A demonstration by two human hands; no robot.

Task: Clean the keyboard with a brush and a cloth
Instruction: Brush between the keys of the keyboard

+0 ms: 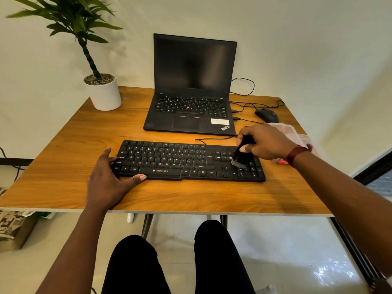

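A wooden table (63, 155) with a pale edge carries everything. An open black laptop (191, 107) stands at its back, its screen dark. Left of the laptop, at the far corner, sits a white pot (105, 93) holding a leafy plant. Right of the laptop lies a black mouse (266, 115), with thin black cables (235, 118) between them. In front of the laptop lies a black keyboard (169, 160). A clear plastic box (286, 129) lies right of the laptop, nearer than the mouse.

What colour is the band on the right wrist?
Dark red. The band shows clearly in the head view, the only view.
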